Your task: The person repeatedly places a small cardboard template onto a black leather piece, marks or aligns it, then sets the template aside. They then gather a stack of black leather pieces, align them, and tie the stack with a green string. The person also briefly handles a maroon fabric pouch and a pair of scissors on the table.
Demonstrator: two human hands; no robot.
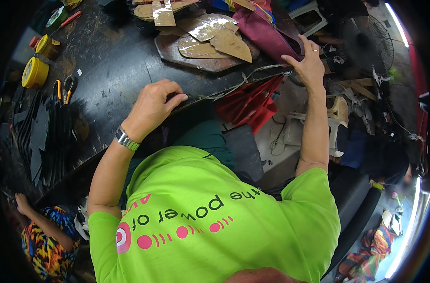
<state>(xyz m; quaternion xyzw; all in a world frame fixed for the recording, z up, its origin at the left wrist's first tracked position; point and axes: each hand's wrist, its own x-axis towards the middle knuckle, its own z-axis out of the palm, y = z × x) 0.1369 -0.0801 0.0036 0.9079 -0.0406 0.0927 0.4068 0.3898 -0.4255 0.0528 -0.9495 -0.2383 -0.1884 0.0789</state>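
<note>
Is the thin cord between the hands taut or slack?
Slack, it seems: from the left hand, the cord bends along the edge of the table toward the right hand.

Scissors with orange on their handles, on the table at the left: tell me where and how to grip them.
Take the scissors by the handles, probably best from the right: the left hand is on that side, while dark flat pieces crowd below. The handles stand apart, so one should be easy to close around. The blades can't be made out.
</note>
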